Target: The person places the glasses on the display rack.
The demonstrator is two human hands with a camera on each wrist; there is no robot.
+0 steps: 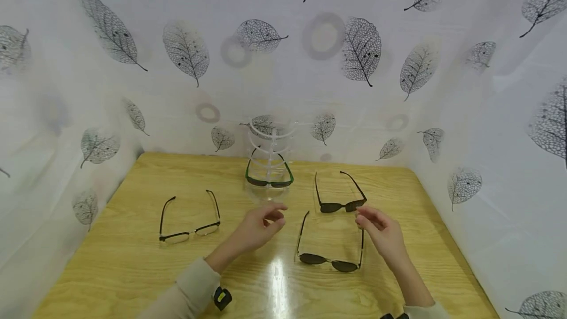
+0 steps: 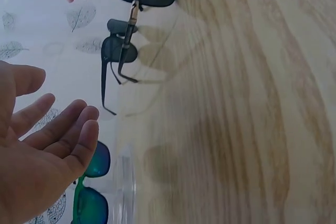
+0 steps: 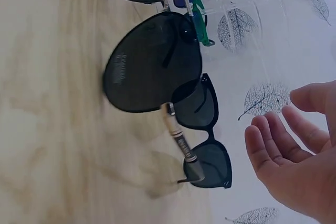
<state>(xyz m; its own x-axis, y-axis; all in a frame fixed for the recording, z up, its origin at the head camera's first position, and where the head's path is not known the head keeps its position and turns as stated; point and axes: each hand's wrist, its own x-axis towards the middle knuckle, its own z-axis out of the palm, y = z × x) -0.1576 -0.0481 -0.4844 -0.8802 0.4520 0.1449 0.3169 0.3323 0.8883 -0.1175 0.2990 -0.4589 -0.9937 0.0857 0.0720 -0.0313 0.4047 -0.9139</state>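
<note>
Seeing eyeglasses (image 1: 192, 232) at left; holding nothing in the loosely curved left hand (image 1: 257, 227); finding aviator sunglasses (image 1: 329, 260) on the desk (image 1: 110, 260) between hands; holding nothing in the cupped right hand (image 1: 385, 236) — probably lining up, likely needing a two-handed pinch.

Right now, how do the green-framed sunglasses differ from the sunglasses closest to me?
The green-framed sunglasses sit on the clear stand; the closest sunglasses rest on the table. The green-framed sunglasses show blue-green lenses in the left wrist view, while the closest sunglasses have dark grey ones. Both are unfolded.
</note>
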